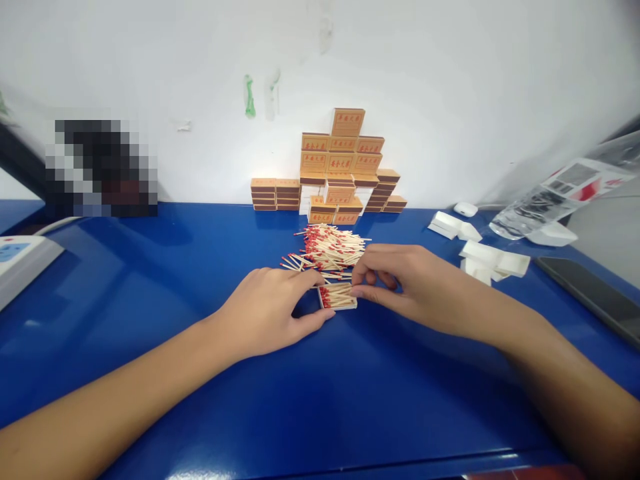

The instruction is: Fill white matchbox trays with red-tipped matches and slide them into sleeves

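A small white matchbox tray (344,307) lies on the blue table, filled with red-tipped matches (336,295) whose heads point left. The thumb and forefinger of my left hand (265,307) hold the tray by its left part, one finger on the far side and one on the near side. At the tray's right end, my right hand (405,280) has thumb and forefinger pinched together by the plain match ends. Whatever is between those fingertips is hidden. Just behind the tray spreads a loose heap of matches (333,248), partly covered by my right hand.
Against the wall rises a stack of matchboxes (341,163), with lower stacks (276,194) at its sides. To the right lie white empty trays (495,260), a white earphone case (465,209), a clear plastic package (555,200) and a dark phone (590,293). A white device (25,267) sits left.
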A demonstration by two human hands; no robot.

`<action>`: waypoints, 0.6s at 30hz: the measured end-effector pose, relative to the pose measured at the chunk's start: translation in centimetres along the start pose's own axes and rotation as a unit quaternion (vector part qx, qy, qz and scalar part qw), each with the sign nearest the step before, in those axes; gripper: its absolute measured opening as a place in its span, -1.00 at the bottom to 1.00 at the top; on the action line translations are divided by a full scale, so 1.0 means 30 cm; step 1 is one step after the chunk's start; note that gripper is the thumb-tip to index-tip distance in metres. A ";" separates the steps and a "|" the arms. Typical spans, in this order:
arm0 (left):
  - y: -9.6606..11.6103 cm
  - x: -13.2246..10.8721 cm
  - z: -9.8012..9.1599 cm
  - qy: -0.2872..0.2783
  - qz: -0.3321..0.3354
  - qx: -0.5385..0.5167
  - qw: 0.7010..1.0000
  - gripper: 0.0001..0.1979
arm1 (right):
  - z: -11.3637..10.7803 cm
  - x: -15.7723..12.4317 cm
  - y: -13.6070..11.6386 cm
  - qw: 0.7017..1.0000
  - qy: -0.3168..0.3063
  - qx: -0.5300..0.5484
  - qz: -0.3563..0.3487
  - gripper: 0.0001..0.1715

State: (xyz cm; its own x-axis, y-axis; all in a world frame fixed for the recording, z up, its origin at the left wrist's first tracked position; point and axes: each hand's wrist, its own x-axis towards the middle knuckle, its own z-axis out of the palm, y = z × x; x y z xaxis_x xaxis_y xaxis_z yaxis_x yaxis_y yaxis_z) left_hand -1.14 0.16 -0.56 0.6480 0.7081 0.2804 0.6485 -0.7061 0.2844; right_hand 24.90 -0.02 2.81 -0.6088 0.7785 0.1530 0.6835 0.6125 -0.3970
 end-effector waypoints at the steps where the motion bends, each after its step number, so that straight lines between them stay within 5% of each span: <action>1: 0.000 -0.001 0.000 -0.001 -0.001 -0.001 1.000 -0.72 | -0.001 -0.001 0.002 1.000 0.001 -0.003 0.001 -0.80; 18: 0.002 0.003 0.000 -0.007 -0.001 0.001 1.000 -0.70 | 0.028 0.009 -0.011 1.000 -0.020 0.014 0.002 -0.83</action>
State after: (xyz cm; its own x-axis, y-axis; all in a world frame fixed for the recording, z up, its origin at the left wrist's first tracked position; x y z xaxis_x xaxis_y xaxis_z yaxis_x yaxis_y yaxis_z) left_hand -1.04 0.19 -0.53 0.6519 0.7099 0.2666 0.6510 -0.7042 0.2832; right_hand 24.18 -0.14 2.22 -0.6219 0.7747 0.1143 0.6755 0.6045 -0.4222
